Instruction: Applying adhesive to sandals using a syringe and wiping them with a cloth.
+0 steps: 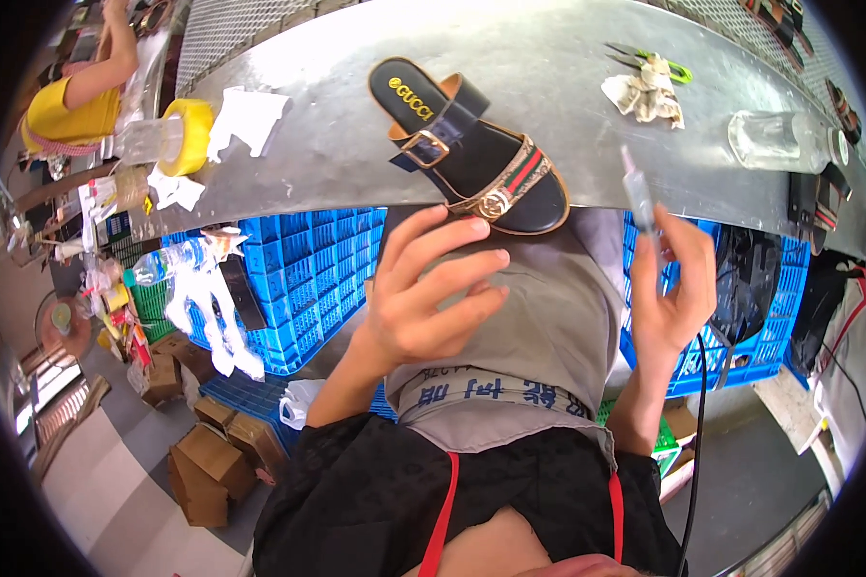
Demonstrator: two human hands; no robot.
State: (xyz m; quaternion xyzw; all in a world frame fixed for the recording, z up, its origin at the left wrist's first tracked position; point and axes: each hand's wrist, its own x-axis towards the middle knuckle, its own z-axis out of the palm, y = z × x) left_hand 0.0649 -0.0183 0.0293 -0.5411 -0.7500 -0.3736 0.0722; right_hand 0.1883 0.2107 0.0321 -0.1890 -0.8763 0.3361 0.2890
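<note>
At the near edge of the grey metal worktable (587, 87), the left hand (428, 293) hovered with fingers (462, 260) loosely spread, grasping nothing, fingertips just short of the black flat sandal with gold buckle and striped strap (471, 154). The sandal lay within easy reach, its toe overhanging the edge. The right hand (678, 288) pinched a slim clear syringe-like applicator (638, 192) upright, seemingly ready for use.

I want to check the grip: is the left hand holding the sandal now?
No, the left hand is open with its fingers spread just below the black sandal, which lies by itself on the metal table.
</note>
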